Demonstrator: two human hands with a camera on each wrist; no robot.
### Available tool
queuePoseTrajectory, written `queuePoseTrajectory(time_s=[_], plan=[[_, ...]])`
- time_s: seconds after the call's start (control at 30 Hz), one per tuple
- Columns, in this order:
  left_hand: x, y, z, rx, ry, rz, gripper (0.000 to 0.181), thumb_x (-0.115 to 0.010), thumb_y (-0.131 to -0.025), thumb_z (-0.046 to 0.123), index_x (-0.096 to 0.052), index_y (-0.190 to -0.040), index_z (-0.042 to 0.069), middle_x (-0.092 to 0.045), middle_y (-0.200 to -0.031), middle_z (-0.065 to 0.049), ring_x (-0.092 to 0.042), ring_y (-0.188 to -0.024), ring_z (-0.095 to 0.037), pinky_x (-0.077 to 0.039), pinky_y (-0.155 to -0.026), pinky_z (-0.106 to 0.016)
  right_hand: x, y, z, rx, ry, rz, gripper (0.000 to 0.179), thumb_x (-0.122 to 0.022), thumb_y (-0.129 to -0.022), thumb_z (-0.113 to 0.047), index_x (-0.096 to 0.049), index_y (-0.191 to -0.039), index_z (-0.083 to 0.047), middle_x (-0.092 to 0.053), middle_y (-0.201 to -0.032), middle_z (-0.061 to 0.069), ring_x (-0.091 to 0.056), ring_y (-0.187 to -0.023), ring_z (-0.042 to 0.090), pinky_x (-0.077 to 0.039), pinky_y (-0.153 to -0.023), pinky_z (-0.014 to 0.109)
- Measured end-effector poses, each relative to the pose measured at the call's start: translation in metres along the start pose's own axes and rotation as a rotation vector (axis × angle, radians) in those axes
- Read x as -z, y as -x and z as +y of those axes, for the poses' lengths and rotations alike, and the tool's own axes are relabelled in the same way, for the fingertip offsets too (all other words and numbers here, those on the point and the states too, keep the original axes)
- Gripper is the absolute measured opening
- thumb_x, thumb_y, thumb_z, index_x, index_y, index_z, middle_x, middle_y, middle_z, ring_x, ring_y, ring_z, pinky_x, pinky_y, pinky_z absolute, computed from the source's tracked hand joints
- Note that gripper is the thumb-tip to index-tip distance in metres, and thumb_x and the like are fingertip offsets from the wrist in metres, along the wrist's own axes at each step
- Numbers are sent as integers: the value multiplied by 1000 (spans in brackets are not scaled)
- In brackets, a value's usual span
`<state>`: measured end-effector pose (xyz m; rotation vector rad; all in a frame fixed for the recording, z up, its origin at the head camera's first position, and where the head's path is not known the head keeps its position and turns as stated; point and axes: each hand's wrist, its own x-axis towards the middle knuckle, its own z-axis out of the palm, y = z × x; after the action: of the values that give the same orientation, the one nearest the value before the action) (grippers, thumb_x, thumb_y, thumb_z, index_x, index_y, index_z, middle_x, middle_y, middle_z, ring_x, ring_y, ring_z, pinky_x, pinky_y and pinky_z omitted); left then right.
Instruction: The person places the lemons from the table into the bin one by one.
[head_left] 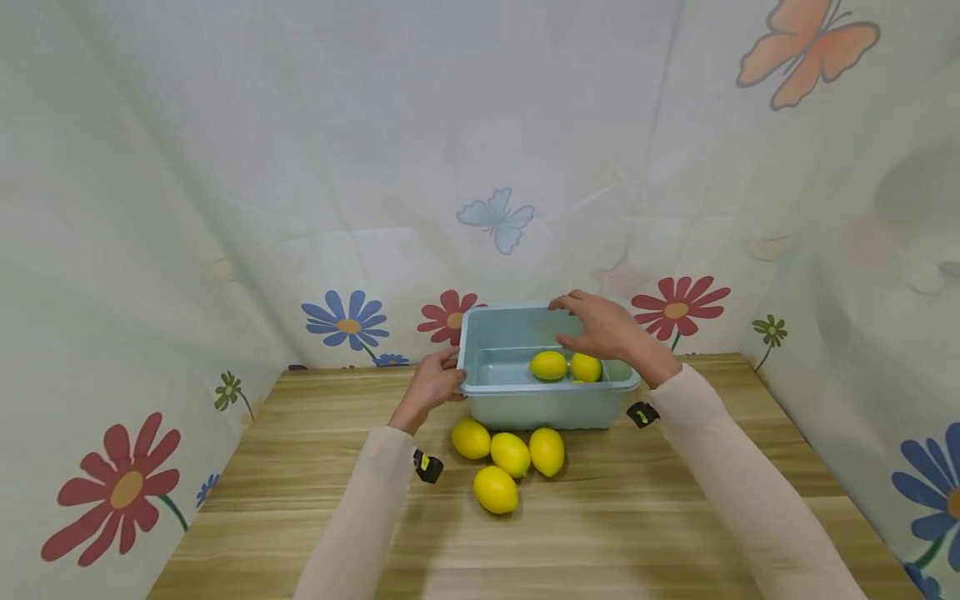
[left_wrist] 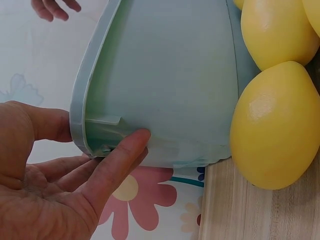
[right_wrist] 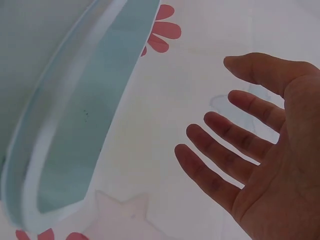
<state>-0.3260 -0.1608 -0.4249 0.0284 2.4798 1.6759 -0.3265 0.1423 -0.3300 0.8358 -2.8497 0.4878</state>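
Observation:
A light blue plastic bin (head_left: 542,411) stands near the back of the table with at least two yellow lemons (head_left: 549,366) visible inside, toward its right. My left hand (head_left: 433,385) grips the bin's left rim; in the left wrist view the thumb is at the rim and the fingers (left_wrist: 117,162) lie against the side wall. Over the bin's right part hovers my right hand (head_left: 602,327), fingers extended and apart, with nothing in it. The right wrist view shows that palm empty beside the bin's rim (right_wrist: 55,120). Several loose lemons (head_left: 510,455) lie just in front of the bin.
The wood-grain table (head_left: 600,533) is bounded behind and at both sides by a pale curtain (head_left: 375,167) printed with flowers and butterflies. The bin stands close to the back curtain. Black wrist cameras sit at both cuffs.

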Motion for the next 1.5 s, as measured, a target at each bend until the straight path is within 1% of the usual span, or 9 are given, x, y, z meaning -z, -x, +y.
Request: queuePoseTrajectory(time_s=[0.13, 0.3, 0.53, 0.73, 0.93, 1.1, 1.23, 1.33, 1.5], plan=[[0, 0, 0, -10, -5, -4, 60, -56, -94, 11, -38, -151, 9, -53, -145, -16, -67, -109, -34, -60, -82, -44, -2, 10, 9, -26, -25, 40, 51, -70, -88, -27, -56, -135, -13, -58, -133, 12, -59, -116, 31, -52, -97, 51], [0, -1, 0, -6, -2, -1, 60, -56, -94, 11, -38, -151, 9, -53, -144, -16, -65, -112, -38, -61, -80, -42, -9, 23, 24, -72, -57, 81, 51, -69, -89, -27, -55, -136, -11, -56, -137, 14, -59, -118, 34, -52, -98, 52], [-1, 0, 0, 6, -10, 10, 59, -58, -94, 13, -40, -150, 11, -54, -144, -15, -66, -109, -33, -61, -81, -43, -19, 40, 44, -149, -78, 137, 53, -68, -89, -27, -54, -137, -9, -53, -139, 18, -59, -117, 37, -53, -95, 55], [-2, 0, -1, -12, -13, 10, 59, -57, -94, 11, -40, -150, 9, -54, -143, -17, -66, -109, -35, -61, -78, -41, -27, 49, 60, -202, -81, 147, 54, -68, -89, -25, -52, -138, -7, -51, -140, 21, -60, -116, 41, -52, -94, 57], [-3, -1, -1, -16, -15, 27, 58, -58, -91, 10, -45, -147, 13, -58, -139, -15, -68, -107, -34, -62, -75, -39, -32, 57, 71, -240, -108, 156, 55, -67, -89, -25, -51, -139, -6, -51, -142, 22, -61, -115, 42, -52, -93, 59], [-3, -1, -1, -17, -19, 32, 59, -58, -91, 10, -44, -148, 11, -59, -139, -15, -68, -107, -33, -62, -74, -38, -36, 62, 82, -291, -221, 144, 57, -65, -91, -25, -47, -141, -3, -54, -139, 24, -62, -114, 44, -55, -91, 55], [-3, -2, -2, -17, -18, 25, 59, -57, -91, 10, -43, -148, 11, -58, -139, -15, -67, -106, -33, -62, -75, -39, -38, 66, 89, -371, -400, 106, 62, -63, -94, -26, -40, -146, -2, -51, -140, 28, -60, -116, 47, -60, -80, 46], [-3, -2, -4, -11, -18, 20, 59, -58, -92, 12, -42, -149, 11, -58, -140, -14, -67, -106, -32, -62, -76, -40, -39, 67, 93, -420, -509, 77, 65, -62, -95, -25, -35, -149, -2, -47, -142, 30, -58, -117, 48, -61, -76, 43], [-1, -2, -5, -12, -15, 21, 59, -58, -93, 13, -42, -149, 11, -58, -140, -13, -67, -105, -31, -62, -75, -38, -42, 65, 99, -474, -599, 39, 67, -62, -96, -27, -33, -151, -3, -44, -145, 30, -59, -118, 45, -59, -82, 47]])
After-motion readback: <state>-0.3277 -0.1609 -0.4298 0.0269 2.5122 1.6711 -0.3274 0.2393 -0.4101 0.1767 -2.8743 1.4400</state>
